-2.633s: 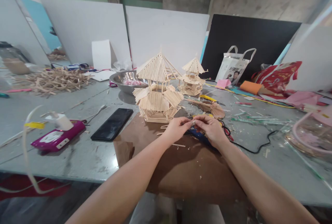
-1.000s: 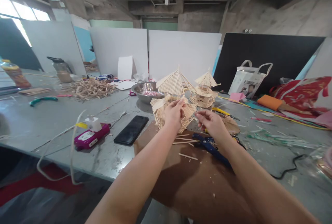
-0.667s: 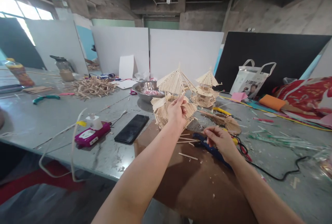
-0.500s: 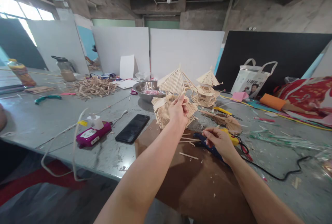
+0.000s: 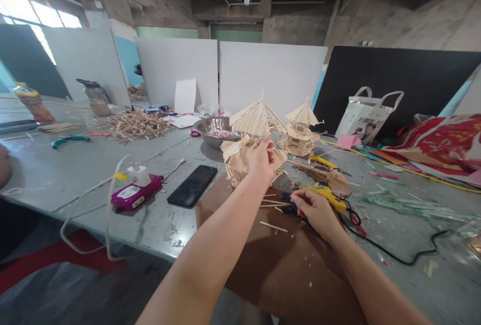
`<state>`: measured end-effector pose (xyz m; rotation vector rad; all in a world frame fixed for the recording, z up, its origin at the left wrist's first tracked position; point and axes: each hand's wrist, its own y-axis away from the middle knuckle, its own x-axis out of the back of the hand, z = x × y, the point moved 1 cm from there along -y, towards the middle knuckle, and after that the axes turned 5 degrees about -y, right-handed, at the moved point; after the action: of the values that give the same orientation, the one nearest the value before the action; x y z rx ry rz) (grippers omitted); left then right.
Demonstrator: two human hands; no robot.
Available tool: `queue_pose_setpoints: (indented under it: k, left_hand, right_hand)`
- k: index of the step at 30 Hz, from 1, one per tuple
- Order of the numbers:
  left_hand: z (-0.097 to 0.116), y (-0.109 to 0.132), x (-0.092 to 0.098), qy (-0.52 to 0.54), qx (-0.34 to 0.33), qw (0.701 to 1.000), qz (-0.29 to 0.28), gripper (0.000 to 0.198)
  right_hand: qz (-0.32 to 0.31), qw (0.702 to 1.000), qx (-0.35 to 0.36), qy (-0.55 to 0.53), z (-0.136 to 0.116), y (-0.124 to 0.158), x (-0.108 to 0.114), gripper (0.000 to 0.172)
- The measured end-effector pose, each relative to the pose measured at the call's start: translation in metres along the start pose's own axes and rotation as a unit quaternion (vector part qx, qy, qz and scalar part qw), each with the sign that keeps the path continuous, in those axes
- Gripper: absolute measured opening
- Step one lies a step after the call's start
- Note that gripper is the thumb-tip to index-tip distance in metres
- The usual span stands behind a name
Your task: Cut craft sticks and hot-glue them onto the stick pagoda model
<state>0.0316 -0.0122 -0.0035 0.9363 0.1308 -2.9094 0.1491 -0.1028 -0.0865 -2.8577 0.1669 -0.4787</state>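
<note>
My left hand (image 5: 261,160) reaches to the middle of the table, its fingers closed at the front of a pavilion model (image 5: 250,123) built of thin wooden sticks. The model has a pointed roof over a wider lower tier; my hand hides part of it. My right hand (image 5: 315,214) is lower and to the right, thumb and fingertips pinched together. Whatever they hold is too small to make out. Beside and partly behind it lie a yellow glue gun (image 5: 330,198) with a black cord and a dark blue tool, mostly covered. Loose sticks (image 5: 273,226) rest on the brown board (image 5: 270,275).
A second stick pavilion (image 5: 298,134) stands behind, near a metal bowl (image 5: 212,137). Leftward are a phone (image 5: 192,186), a purple power strip (image 5: 137,192) with white cable, and a stick pile (image 5: 137,125). Yellow-handled pliers (image 5: 323,161) and green-tinted clear sticks (image 5: 409,206) lie rightward.
My right hand has shifted slightly left and still pinches. My left hand stays at the model. At the far right, the orange sheet that looked rolled up now lies flatter.
</note>
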Motion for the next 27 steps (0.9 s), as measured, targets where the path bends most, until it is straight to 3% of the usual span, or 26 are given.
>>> queue_pose_setpoints:
  k: [5, 12, 18, 20, 23, 27]
  left_hand:
    - [0.005, -0.005, 0.007, -0.016, 0.027, 0.998, -0.061, 0.022]
    - [0.01, -0.012, 0.015, -0.02, 0.067, 0.993, -0.097, 0.02]
    - [0.004, 0.004, 0.029, -0.086, 0.041, 0.982, -0.164, 0.02]
    - [-0.001, 0.014, 0.035, -0.144, 0.036, 0.967, -0.208, 0.021]
    - [-0.011, 0.026, 0.041, -0.259, 0.052, 0.922, -0.284, 0.021]
    - [-0.025, 0.036, 0.043, -0.369, 0.062, 0.859, -0.349, 0.022]
  right_hand:
    - [0.001, 1.0, 0.005, 0.013, -0.001, 0.001, 0.001, 0.025]
    - [-0.006, 1.0, 0.007, 0.027, -0.002, 0.001, 0.002, 0.024]
    - [0.012, 1.0, 0.013, -0.025, 0.001, -0.002, 0.003, 0.026]
    - [0.043, 0.998, 0.038, -0.04, 0.0, -0.002, 0.004, 0.03]
    - [0.096, 0.987, 0.125, 0.03, -0.005, -0.002, 0.007, 0.035]
    - [0.086, 0.955, 0.225, 0.176, -0.009, 0.0, 0.008, 0.03]
